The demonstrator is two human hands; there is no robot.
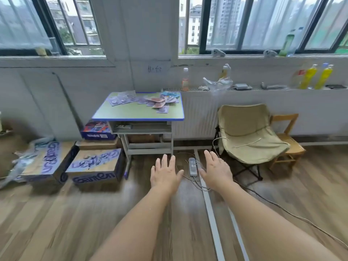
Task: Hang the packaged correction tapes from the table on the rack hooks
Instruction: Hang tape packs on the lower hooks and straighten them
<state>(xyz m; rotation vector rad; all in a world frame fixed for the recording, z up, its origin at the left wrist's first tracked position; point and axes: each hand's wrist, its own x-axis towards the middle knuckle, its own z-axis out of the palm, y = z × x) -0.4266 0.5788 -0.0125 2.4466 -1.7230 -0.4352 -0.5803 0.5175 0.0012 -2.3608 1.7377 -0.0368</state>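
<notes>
Several packaged correction tapes (148, 101) lie scattered over the far half of a small green table (131, 113) with a blue rim, standing against the wall. Both my arms reach forward over the floor, well short of the table. My left hand (164, 173) is spread flat with its fingers straight and holds nothing. My right hand (216, 170) is likewise flat and empty. No rack or hooks show in this view.
Cardboard boxes (94, 166) sit on the floor left of the table. A beige folding chair (248, 140) and a small wooden chair (288, 140) stand to the right. A power strip (192, 166) with cables lies between my hands. Bottles (308, 77) line the radiator ledge.
</notes>
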